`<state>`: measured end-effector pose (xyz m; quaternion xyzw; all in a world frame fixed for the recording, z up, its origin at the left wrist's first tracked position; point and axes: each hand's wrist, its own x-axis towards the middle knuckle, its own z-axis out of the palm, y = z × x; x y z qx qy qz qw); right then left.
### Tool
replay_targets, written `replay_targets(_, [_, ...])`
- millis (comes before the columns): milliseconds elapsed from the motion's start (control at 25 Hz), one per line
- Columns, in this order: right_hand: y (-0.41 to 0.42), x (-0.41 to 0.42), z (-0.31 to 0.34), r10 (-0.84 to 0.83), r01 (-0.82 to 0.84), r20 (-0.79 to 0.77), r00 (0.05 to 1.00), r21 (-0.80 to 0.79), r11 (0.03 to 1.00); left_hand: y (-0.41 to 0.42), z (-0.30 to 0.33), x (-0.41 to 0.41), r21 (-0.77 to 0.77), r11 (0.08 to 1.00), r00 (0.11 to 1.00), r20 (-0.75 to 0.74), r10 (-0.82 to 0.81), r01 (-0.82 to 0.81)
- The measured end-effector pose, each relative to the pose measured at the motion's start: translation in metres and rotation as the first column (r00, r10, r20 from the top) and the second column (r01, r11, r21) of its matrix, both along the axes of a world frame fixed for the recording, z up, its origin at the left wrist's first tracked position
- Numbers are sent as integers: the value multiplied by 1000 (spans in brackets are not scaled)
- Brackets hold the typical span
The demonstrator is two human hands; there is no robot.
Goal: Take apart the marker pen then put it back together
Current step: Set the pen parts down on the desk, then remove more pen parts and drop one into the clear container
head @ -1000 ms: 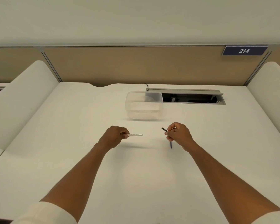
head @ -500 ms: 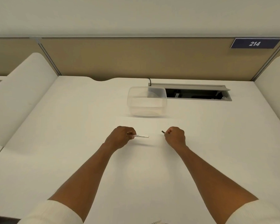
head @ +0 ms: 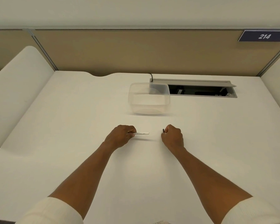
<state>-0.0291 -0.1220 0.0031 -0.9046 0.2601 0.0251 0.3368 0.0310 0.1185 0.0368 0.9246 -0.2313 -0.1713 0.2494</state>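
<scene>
Mid-frame over the bench (head: pixel 71 143), my left hand (head: pixel 120 136) pinches the white barrel (head: pixel 141 133), pointing right. My right hand (head: pixel 172 137) is fisted round a dark piece (head: pixel 163 130), near but apart. Clear tub (head: pixel 149 98) sits behind.

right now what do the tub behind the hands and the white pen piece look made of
Tub: clear plastic, probably thin and slightly glossy; the desk shows through its walls.
White pen piece, held by the left hand: likely smooth plastic, opaque white with small dark print; too small to judge further.
</scene>
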Motion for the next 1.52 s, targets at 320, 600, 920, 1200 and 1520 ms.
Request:
replay_targets(320, [1, 3, -5, 105, -108, -30, 994, -115, 987, -5, -4, 11, 23, 999, 999, 3, -47, 47])
replay_targets(600, [-3, 0, -5, 119, -124, -56, 991, -101, 987, -11, -9, 12, 41, 998, 999, 8, -37, 37])
replay_targets(920, [-5, -3, -4, 93, -94, -33, 995, -23, 995, -8, -8, 10, 70, 997, 1000, 8, -18, 17])
replay_targets(1200, [-7, 6, 18, 161, -169, 52, 986, 269, 948, -18, -2, 11, 84, 993, 995, 50, -88, 83])
replay_targets(1520, [3, 9, 40, 358, -219, -108, 927, 619, 754, -40, 0, 5, 20, 989, 980, 126, -151, 150])
